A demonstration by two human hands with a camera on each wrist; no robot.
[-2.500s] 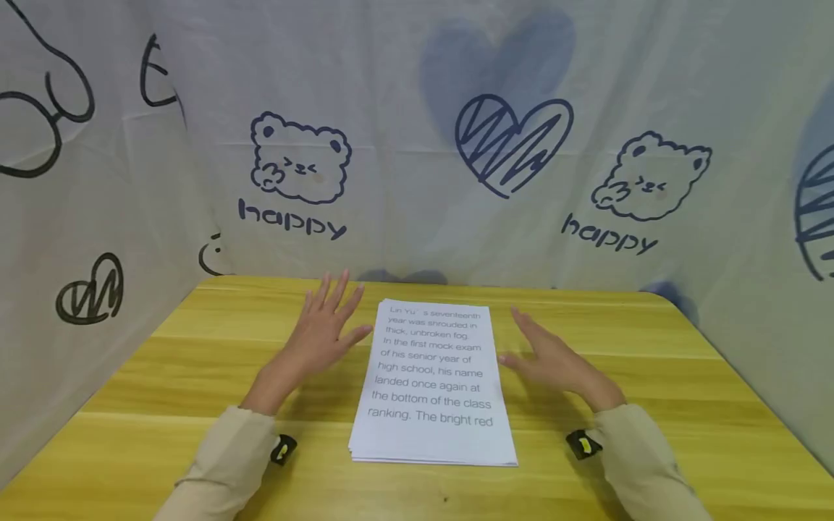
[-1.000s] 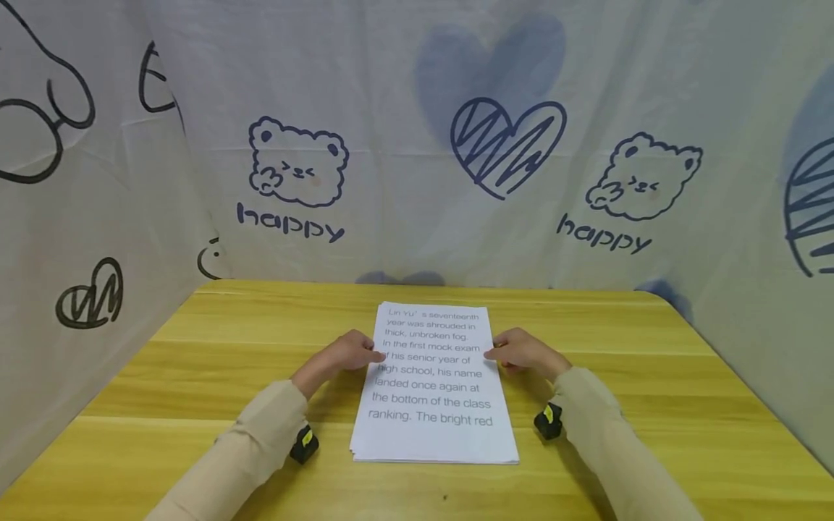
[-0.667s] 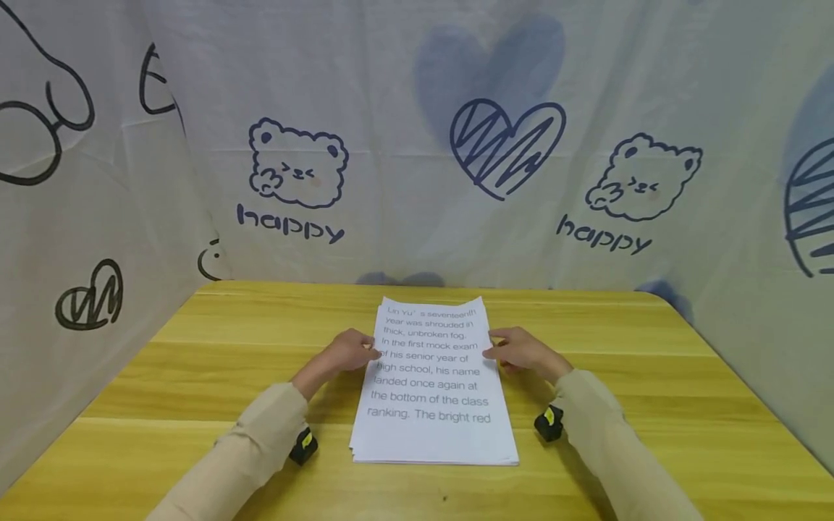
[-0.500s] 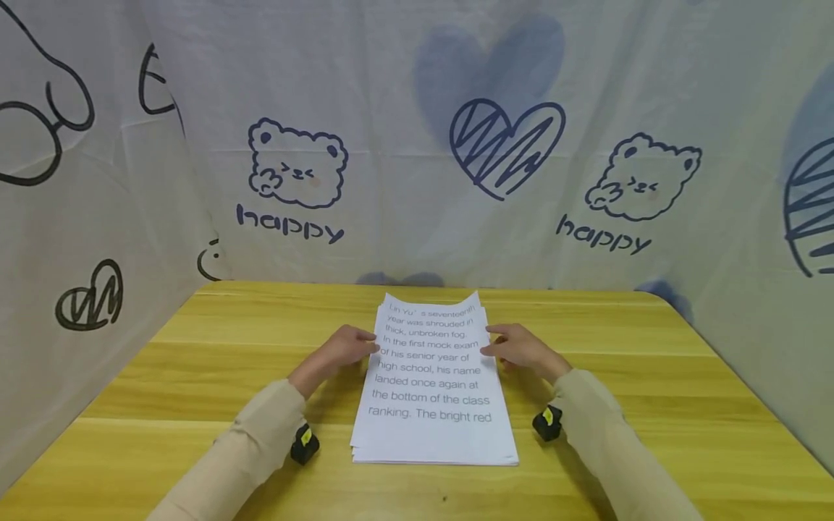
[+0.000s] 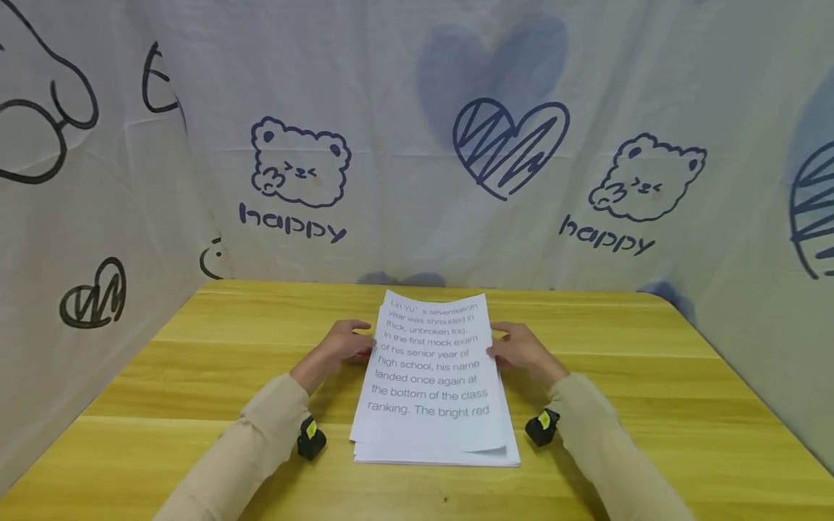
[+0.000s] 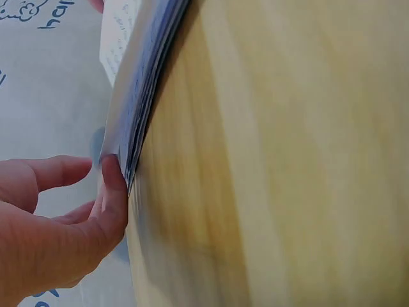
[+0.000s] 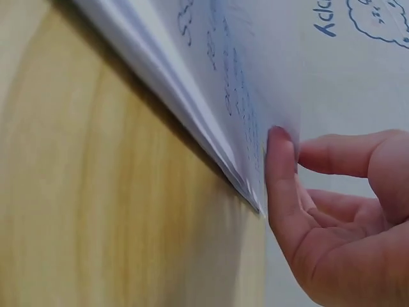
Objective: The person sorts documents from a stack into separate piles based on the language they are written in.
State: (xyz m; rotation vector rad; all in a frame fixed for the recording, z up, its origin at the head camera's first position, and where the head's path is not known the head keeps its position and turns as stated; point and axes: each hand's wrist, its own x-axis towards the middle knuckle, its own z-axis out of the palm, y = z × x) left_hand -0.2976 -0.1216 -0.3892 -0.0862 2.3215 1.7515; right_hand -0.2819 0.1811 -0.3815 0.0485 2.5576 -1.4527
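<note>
A stack of printed paper point(image 5: 439, 459) lies on the table. Its top sheet point(image 5: 426, 369) is shifted slightly toward the far side, with its lower right corner lifted and its far edge bowed up. At the sheet's left edge my left hand point(image 5: 334, 347) pinches the paper; in the left wrist view the thumb point(image 6: 115, 188) presses on the edge, while the index finger stands apart. My right hand point(image 5: 523, 349) holds the opposite edge, its thumb and index fingertip meeting at the sheet point(image 7: 281, 89) in the right wrist view. Some fingers are hidden behind the paper.
The yellow wood-grain table point(image 5: 215, 347) extends on both sides of the stack. A white cloth point(image 5: 404, 217) printed with hearts and bears hangs behind it. Small black wrist devices point(image 5: 311, 438) sit at both sleeve cuffs.
Both hands came in from beside the stack, fingers spread, and took the top sheet's edges. The sheet has bowed, slid slightly away and lifted at the near right corner.
</note>
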